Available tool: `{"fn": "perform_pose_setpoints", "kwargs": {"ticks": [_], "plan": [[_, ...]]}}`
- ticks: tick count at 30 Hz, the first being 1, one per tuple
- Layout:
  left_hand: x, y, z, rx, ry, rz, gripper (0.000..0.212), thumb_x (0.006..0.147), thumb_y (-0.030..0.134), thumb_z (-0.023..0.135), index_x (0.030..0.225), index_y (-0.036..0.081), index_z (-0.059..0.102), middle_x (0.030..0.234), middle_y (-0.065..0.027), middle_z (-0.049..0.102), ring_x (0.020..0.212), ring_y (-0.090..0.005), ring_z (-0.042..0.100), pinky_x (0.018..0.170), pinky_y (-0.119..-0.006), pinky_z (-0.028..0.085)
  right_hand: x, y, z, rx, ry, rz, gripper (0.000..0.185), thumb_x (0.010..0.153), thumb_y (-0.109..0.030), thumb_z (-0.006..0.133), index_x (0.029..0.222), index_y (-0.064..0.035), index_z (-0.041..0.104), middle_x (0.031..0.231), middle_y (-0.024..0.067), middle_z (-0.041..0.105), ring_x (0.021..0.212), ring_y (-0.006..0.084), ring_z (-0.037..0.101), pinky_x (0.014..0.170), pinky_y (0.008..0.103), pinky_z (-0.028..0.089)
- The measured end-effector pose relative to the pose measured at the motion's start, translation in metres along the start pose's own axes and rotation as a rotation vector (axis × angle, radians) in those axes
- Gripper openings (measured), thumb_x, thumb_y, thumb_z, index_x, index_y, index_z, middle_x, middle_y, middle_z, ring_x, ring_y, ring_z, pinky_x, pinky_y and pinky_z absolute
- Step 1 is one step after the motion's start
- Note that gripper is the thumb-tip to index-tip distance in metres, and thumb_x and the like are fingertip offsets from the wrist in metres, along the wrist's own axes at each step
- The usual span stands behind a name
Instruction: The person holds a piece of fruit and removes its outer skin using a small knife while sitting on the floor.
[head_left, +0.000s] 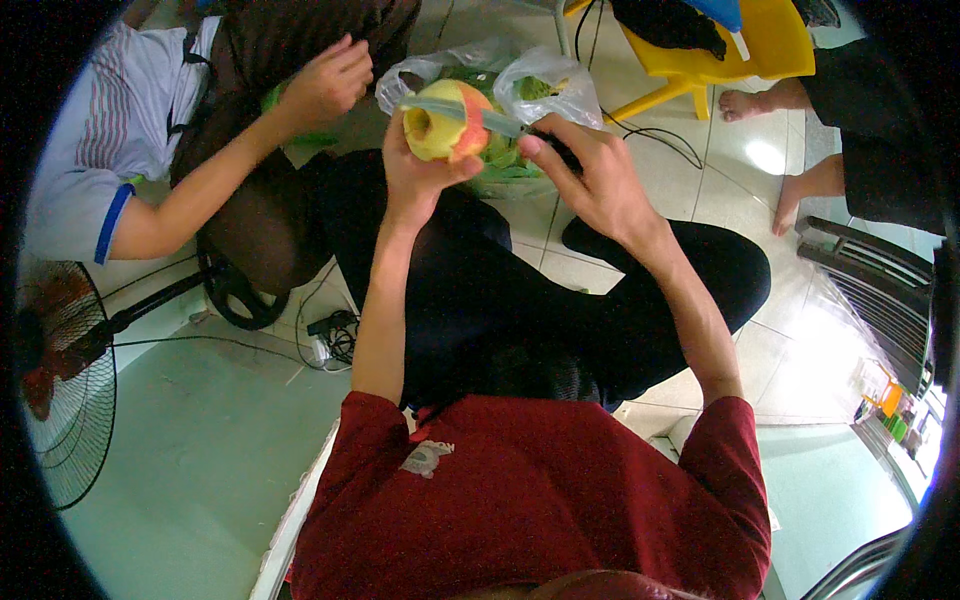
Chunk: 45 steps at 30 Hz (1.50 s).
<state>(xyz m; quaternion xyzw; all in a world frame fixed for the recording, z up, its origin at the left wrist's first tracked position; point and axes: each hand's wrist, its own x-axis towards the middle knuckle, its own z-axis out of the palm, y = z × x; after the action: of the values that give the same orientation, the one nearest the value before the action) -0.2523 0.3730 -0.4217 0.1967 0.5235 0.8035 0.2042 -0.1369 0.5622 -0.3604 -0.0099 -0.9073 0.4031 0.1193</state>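
Observation:
A partly peeled apple (424, 135) sits in my left hand (411, 169), with the thumb along its lower side. Most of the visible surface is pale yellow flesh, while a band of red skin (475, 124) remains on the right. The hollow at one end of the apple faces left. My right hand (592, 169) grips the black handle (559, 150) of a knife. Its pale blade (450, 107) lies across the upper part of the apple. Beneath the apple, a thin plastic bag (555, 82) holds green leafy stuff or peel, partly hidden by my hands.
At upper left, another person's hand (330, 82) hovers near the bag. A yellow plastic chair (772, 37) stands at upper right, near another person's bare feet (750, 105). Black cables (667, 139) cross the tiled floor (739, 176). A fan (67, 390) is at far left.

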Motion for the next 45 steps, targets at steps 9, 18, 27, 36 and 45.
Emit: {"fn": "perform_pose_setpoints", "kwargs": {"ticks": [9, 18, 27, 36, 45], "plan": [[0.006, 0.011, 0.015, -0.001, -0.108, 0.059, 0.086, 0.066, 0.005, 0.091, 0.138, 0.002, 0.045, 0.132, -0.0155, 0.06, 0.122, -0.0225, 0.057, 0.105, -0.039, 0.049, 0.004, 0.007, 0.001, -0.096, 0.095, -0.005, 0.032, 0.095, -0.033, 0.066, 0.1, -0.0017, 0.069, 0.08, 0.0199, 0.067, 0.072, 0.0392, 0.066, 0.065, 0.0463, 0.05], [-0.002, 0.013, 0.007, 0.014, -0.025, 0.028, 0.077, 0.065, -0.009, 0.083, 0.13, 0.006, 0.045, 0.128, -0.0149, 0.059, 0.114, -0.023, 0.06, 0.074, -0.037, 0.064, -0.001, 0.003, 0.011, -0.075, 0.002, -0.053, 0.03, 0.096, -0.031, 0.066, 0.102, -0.0017, 0.067, 0.078, 0.0184, 0.066, 0.066, 0.036, 0.062, 0.062, 0.0404, 0.048], [0.0, 0.006, 0.005, 0.108, -0.133, 0.178, 0.084, 0.059, -0.007, 0.088, 0.129, 0.009, 0.045, 0.127, -0.0133, 0.06, 0.115, -0.0214, 0.058, 0.094, -0.038, 0.055, 0.0, -0.001, 0.013, -0.056, 0.061, -0.107, 0.03, 0.096, -0.032, 0.066, 0.101, -0.002, 0.067, 0.072, 0.0164, 0.064, 0.057, 0.0289, 0.059, 0.057, 0.0379, 0.046], [-0.002, -0.012, 0.0, 0.139, -0.148, 0.229, 0.083, 0.06, 0.004, 0.09, 0.129, 0.011, 0.045, 0.128, -0.0129, 0.058, 0.114, -0.0229, 0.058, 0.097, -0.039, 0.052, 0.0, 0.002, 0.009, 0.006, -0.045, -0.032, 0.03, 0.097, -0.03, 0.064, 0.103, -0.0007, 0.066, 0.077, 0.0173, 0.065, 0.059, 0.0285, 0.058, 0.059, 0.0368, 0.047], [-0.003, -0.007, -0.001, 0.012, -0.006, -0.035, 0.082, 0.066, 0.002, 0.09, 0.134, 0.005, 0.043, 0.133, -0.0117, 0.056, 0.116, -0.0222, 0.06, 0.097, -0.037, 0.054, 0.001, 0.005, 0.016, 0.015, 0.141, -0.054, 0.033, 0.094, -0.036, 0.067, 0.097, -0.0029, 0.069, 0.073, 0.0192, 0.064, 0.068, 0.0391, 0.063, 0.064, 0.0462, 0.048]]}}
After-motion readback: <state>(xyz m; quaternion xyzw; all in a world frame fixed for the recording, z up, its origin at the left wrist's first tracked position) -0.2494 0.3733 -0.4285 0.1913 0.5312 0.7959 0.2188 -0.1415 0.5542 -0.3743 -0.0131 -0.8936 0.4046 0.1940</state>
